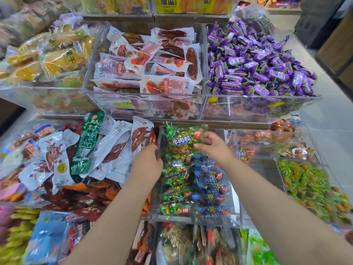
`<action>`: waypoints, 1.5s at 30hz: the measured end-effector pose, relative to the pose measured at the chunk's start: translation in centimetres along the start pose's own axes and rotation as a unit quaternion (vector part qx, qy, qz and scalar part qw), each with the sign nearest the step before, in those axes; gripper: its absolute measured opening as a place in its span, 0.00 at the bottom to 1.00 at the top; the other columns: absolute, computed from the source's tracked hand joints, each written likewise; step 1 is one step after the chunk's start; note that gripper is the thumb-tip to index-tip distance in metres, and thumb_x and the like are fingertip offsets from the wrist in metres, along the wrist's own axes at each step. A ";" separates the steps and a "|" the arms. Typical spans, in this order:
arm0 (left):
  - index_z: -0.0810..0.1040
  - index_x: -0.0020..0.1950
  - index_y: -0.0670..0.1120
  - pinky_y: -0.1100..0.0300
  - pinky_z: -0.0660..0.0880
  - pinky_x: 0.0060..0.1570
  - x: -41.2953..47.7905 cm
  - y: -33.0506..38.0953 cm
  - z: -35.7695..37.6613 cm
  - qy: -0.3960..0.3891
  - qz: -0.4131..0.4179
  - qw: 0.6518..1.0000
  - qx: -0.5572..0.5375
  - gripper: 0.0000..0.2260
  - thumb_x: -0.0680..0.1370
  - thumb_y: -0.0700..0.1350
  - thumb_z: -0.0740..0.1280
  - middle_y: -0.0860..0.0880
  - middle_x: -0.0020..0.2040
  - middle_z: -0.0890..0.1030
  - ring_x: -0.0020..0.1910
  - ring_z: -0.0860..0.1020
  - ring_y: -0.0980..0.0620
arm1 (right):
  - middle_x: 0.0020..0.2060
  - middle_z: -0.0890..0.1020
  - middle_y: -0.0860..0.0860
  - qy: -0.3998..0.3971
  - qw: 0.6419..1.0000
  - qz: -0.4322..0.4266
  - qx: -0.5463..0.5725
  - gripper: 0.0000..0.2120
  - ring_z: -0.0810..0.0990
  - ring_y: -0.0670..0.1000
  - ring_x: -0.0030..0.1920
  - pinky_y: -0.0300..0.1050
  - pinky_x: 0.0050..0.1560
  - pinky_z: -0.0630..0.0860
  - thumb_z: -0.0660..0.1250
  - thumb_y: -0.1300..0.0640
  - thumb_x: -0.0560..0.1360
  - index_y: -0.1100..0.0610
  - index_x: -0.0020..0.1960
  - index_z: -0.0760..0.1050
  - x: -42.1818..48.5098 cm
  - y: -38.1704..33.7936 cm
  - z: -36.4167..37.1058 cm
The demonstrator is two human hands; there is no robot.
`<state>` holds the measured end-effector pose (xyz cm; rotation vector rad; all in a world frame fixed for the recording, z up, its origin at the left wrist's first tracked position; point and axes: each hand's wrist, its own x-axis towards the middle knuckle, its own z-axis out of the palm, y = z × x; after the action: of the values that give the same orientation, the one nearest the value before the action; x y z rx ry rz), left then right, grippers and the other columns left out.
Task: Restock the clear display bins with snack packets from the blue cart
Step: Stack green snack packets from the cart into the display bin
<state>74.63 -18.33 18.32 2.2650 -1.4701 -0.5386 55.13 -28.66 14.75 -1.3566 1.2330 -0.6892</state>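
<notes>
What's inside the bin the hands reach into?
Green packets left, blue packets right; the right hand holds the rearmost packet. Anything beneath them is covered.

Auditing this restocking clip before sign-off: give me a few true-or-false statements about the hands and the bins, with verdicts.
1. The right hand holds a green packet over the far end of a clear bin. True.
2. That bin holds green packets on its left side and blue packets on its right. True.
3. The purple candies fill the upper left bin. False: they are in the upper right bin.
4. The left hand rests on the purple candies. False: it is at the left wall of the bin with the green and blue packets.
</notes>
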 end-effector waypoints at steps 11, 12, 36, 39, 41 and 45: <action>0.65 0.74 0.45 0.51 0.74 0.58 0.3 -0.8 1.0 -0.029 0.008 0.999 0.014 0.26 0.77 0.39 0.66 0.41 0.63 0.78 0.61 0.76 0.41 | 0.33 0.76 0.49 0.007 0.996 0.042 -0.077 0.13 0.71 0.50 0.36 0.42 0.38 0.69 0.68 0.64 0.74 0.52 0.38 0.68 0.9 3.2 4.2; 0.66 0.74 0.45 0.51 0.73 0.60 0.3 -0.8 1.0 -0.025 0.010 1.000 0.003 0.25 0.77 0.39 0.66 0.41 0.64 0.77 0.61 0.76 0.42 | 0.34 0.76 0.50 0.013 0.995 0.046 -0.091 0.12 0.72 0.50 0.35 0.42 0.37 0.68 0.68 0.64 0.74 0.53 0.38 0.68 1.0 3.2 4.4; 0.70 0.72 0.45 0.52 0.76 0.53 0.0 -0.5 1.7 0.015 0.015 1.000 0.003 0.21 0.78 0.39 0.64 0.42 0.60 0.80 0.57 0.78 0.42 | 0.45 0.75 0.44 0.078 0.988 0.077 -0.111 0.21 0.75 0.47 0.46 0.40 0.46 0.69 0.72 0.45 0.70 0.53 0.56 0.70 -0.4 3.0 3.7; 0.77 0.62 0.41 0.55 0.74 0.45 -0.8 -0.1 1.5 0.032 0.020 0.998 -0.043 0.15 0.76 0.38 0.65 0.41 0.53 0.81 0.50 0.79 0.42 | 0.43 0.77 0.46 0.099 0.988 0.085 -0.077 0.07 0.75 0.47 0.43 0.40 0.40 0.69 0.68 0.53 0.75 0.53 0.50 0.72 -1.8 2.8 2.7; 0.80 0.55 0.41 0.58 0.70 0.43 -1.8 0.2 1.4 0.042 0.036 0.997 -0.056 0.10 0.75 0.38 0.66 0.42 0.49 0.81 0.48 0.78 0.43 | 0.41 0.79 0.50 0.106 0.988 0.088 -0.069 0.01 0.77 0.51 0.44 0.43 0.42 0.73 0.66 0.58 0.75 0.54 0.45 0.75 -3.3 2.8 2.1; 0.81 0.49 0.46 0.59 0.70 0.43 -4.7 0.8 2.0 0.010 0.063 0.996 -0.060 0.05 0.74 0.42 0.68 0.48 0.48 0.81 0.46 0.77 0.48 | 0.41 0.80 0.50 0.118 0.987 0.092 -0.067 0.06 0.76 0.50 0.41 0.44 0.43 0.74 0.64 0.59 0.73 0.54 0.38 0.77 -7.2 3.2 0.9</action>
<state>71.23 -14.54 17.53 2.0658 -1.5165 -0.5497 53.04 -21.15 13.33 -1.2753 1.5961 -0.6597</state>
